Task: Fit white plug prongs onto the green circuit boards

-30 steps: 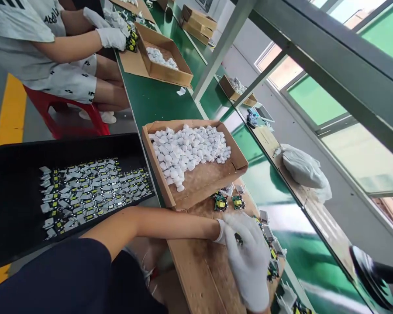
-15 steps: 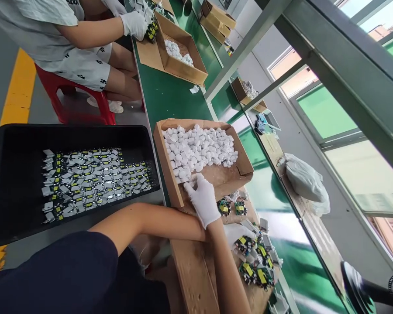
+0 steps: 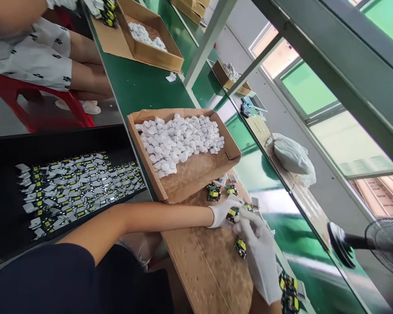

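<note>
My left hand [image 3: 220, 213], in a white glove, is closed around a small circuit board [image 3: 232, 214] with a yellow-wrapped part. Gloved too, my right hand [image 3: 259, 250] meets it from the right, thumb and fingers pinched at the board; whatever they hold is too small to make out. Another circuit board [image 3: 240, 247] lies on the wooden board [image 3: 203, 257] just under the hands. Two more, a green board [image 3: 214, 192] and its neighbour [image 3: 231, 190], sit beyond my left hand. Above them stands a cardboard box [image 3: 196, 181] with many small white pieces [image 3: 183, 139].
A black bin [image 3: 6, 174] at left holds rows of circuit boards with white tabs [image 3: 81, 183]. Further boards [image 3: 290, 292] lie at lower right. A co-worker [image 3: 36, 61] sits at upper left beside another cardboard box [image 3: 157, 56]. A fan [image 3: 386, 244] stands at right.
My right hand has left the near edge of the white pieces in the box and come down to my left hand. The view has shifted, and the left hand's board now shows.
</note>
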The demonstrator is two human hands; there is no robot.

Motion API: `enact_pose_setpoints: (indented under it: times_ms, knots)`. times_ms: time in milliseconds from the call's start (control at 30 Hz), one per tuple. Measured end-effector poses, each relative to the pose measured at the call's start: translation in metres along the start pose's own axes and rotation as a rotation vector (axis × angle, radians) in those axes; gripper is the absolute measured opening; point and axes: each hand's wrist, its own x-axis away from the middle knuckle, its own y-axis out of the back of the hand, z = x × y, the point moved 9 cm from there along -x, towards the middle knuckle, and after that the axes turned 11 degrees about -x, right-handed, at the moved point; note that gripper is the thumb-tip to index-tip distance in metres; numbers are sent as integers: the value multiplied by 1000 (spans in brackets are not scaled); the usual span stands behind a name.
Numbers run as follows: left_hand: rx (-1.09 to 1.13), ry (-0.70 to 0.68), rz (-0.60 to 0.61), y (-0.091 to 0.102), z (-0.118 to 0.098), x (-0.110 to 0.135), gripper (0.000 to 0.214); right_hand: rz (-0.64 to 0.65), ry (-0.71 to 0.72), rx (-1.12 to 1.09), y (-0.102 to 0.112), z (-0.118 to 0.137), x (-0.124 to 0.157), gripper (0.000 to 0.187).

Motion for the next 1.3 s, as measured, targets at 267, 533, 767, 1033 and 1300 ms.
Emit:
enact_pose_setpoints:
  times_ms: [267,533,767,1033,1300]
  knots:
    - [-30,144,-85,22,21,-13,22,-298,401,612,42,-68,55,26]
    - [-98,144,-223,26,22,-4,18,-244,480,559,44,-67,60,25]
    - [-140,136,-218,21,20,-2,17,-507,306,99,97,-64,79,29]
    - [-131,166,-171,18,22,-1,17,-317,127,-198,90,-72,70,31]
    - [-126,158,-224,20,22,0,15,-395,52,-130,99,-77,70,22]
